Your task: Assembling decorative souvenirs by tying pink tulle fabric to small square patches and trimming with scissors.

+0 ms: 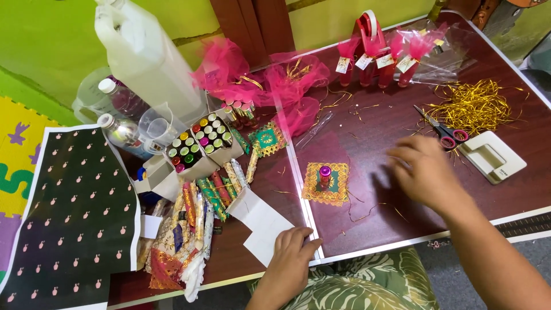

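L hand (pixel 291 251) rests fingers curled on the white paper (pixel 261 221) at worktop (pixel 516 189) edge, gripping nothing. R hand (pixel 423 169) – blurred, fingers spread, empty – hovers just right of the small pink-capped bottle (pixel 325 175) on a gold-trimmed mat (pixel 326 185), near scissors (pixel 443 131).

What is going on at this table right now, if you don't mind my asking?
A person is at a dark red table strewn with craft bits. Their left hand rests on the near edge by a white paper sheet. Their right hand, blurred, hovers over a sheer pink square that carries a small pink-capped bottle standing on a gold-trimmed mat. Pink-handled scissors and gold shreds lie beyond it; finished pink-wrapped bottles stand at the back.
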